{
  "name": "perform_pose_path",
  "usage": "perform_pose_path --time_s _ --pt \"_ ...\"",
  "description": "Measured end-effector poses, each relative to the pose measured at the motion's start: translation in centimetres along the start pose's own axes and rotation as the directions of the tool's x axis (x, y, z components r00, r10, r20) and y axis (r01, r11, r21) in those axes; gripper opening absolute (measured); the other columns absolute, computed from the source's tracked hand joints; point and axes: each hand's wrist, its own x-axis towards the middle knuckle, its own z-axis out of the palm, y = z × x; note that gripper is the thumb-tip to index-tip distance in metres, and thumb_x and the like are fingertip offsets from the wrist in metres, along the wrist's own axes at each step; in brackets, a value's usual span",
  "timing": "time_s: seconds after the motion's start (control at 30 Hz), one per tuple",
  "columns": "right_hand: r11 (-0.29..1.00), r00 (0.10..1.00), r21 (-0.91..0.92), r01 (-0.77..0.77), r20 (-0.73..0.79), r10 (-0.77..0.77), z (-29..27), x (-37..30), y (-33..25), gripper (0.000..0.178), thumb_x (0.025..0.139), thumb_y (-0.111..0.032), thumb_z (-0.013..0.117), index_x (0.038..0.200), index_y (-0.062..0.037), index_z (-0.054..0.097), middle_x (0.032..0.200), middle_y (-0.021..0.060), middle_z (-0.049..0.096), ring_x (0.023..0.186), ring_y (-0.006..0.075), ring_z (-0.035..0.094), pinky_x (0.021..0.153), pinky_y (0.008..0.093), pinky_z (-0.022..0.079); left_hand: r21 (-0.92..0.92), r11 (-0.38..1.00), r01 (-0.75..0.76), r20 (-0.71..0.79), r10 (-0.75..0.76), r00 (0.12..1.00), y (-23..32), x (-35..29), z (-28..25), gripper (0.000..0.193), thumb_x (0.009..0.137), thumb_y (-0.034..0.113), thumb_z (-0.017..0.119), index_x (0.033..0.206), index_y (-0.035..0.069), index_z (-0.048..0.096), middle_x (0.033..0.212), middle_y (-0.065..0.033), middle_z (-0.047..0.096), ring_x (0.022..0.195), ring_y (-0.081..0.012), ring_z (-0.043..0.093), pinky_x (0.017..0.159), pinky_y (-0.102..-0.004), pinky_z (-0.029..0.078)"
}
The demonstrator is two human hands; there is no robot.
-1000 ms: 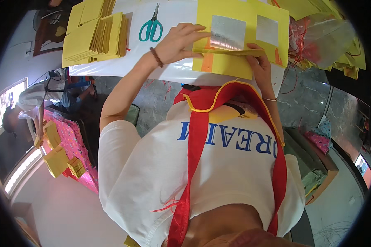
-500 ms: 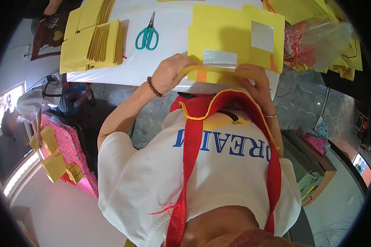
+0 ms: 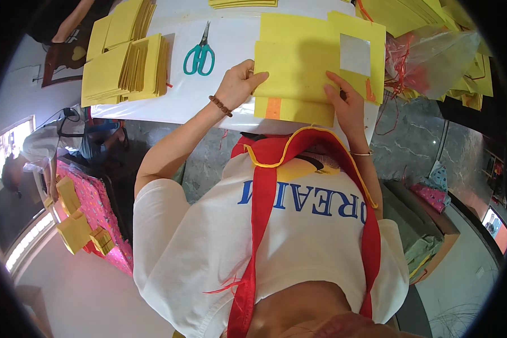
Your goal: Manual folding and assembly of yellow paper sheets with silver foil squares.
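A yellow paper sheet (image 3: 296, 70) lies flat near the table's front edge, over another yellow piece with an orange mark (image 3: 273, 107). My left hand (image 3: 238, 87) is closed at the sheet's left edge, its thumb on top; the fingers beyond are partly hidden. My right hand (image 3: 348, 104) rests at the right edge, thumb and forefinger apart and touching the paper. Beside it is a yellow sheet with a silver-grey square (image 3: 355, 54). Scissors with teal handles (image 3: 199, 59) lie left of the sheets, blades pointing away.
Stacks of folded yellow paper (image 3: 121, 62) stand at the table's left. A clear plastic bag (image 3: 434, 59) with red strings sits at the right, beside more yellow paper (image 3: 417, 14). Another person's arm (image 3: 73, 22) shows at far left; someone (image 3: 45, 141) is by a pink-covered table (image 3: 98, 203).
The yellow paper raised between my hands has come down flat, covering the lower silver patch. My hands have eased from its bent edge to its two sides.
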Motion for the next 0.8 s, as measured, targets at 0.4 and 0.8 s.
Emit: perform_pose_path --time_s 0.4,0.8 --pt "0.995 0.994 -0.099 0.004 -0.109 -0.015 1.1 0.5 0.1 0.032 0.078 -0.021 0.066 0.108 -0.0099 0.066 0.053 -0.0005 0.045 0.048 0.0064 0.035 0.045 0.0255 0.03 -0.236 0.969 0.078 -0.002 -0.081 0.997 1.6 -0.1 -0.1 0.029 0.084 0.019 0.064 0.1 0.0 0.049 0.06 0.0002 0.052 0.05 -0.0037 0.043 0.043 -0.0204 0.031" --pt "0.982 0.996 -0.185 -0.031 -0.088 0.015 0.9 0.4 -1.0 0.033 0.079 -0.02 0.065 0.109 -0.0088 0.065 0.058 0.0061 0.055 0.048 0.0112 0.042 0.048 0.0264 0.036 0.768 0.39 -0.507 0.172 0.637 0.751 5.3 0.7 3.8 0.044 0.082 0.038 0.059 0.118 0.014 0.053 0.127 -0.0104 0.045 0.119 -0.0294 0.039 0.095 -0.0446 0.03"
